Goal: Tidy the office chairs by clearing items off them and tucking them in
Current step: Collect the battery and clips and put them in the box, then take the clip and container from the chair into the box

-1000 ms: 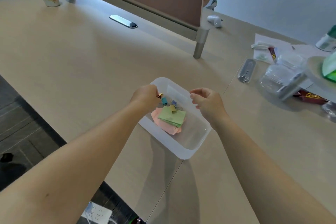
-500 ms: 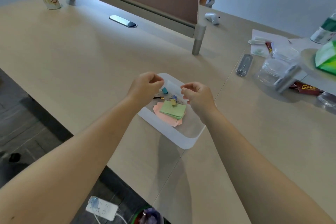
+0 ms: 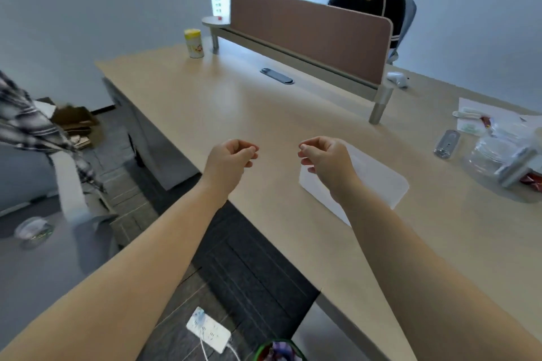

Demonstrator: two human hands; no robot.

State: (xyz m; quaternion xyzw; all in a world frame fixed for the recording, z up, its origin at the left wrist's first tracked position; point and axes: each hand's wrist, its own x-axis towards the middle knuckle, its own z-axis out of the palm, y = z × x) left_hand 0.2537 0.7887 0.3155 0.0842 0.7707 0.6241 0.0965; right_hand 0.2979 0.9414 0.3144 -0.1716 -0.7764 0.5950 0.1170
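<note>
My left hand [image 3: 231, 158] and my right hand [image 3: 328, 158] hover above the wooden desk [image 3: 205, 102], fingers curled in with thumb on forefinger and nothing in them. The white plastic tray [image 3: 378, 182] lies on the desk just behind my right hand, which hides part of it; I cannot make out its contents. At the far left stands a grey office chair [image 3: 38, 261] away from the desk. A plaid garment [image 3: 29, 126] hangs over it and a clear round container [image 3: 32, 231] rests on its seat.
A brown divider panel [image 3: 308, 29] crosses the desk, with a seated person [image 3: 369, 0] behind it. A yellow-lidded canister [image 3: 194, 43] stands far left on the desk. Clear jars [image 3: 495, 152] and papers crowd the right. A power strip [image 3: 208, 328] and cardboard [image 3: 76, 123] lie on the floor.
Both hands have lifted off the tray and moved apart, leaving it on the desk. The view has swung up and left, bringing the chair and the seated person into sight.
</note>
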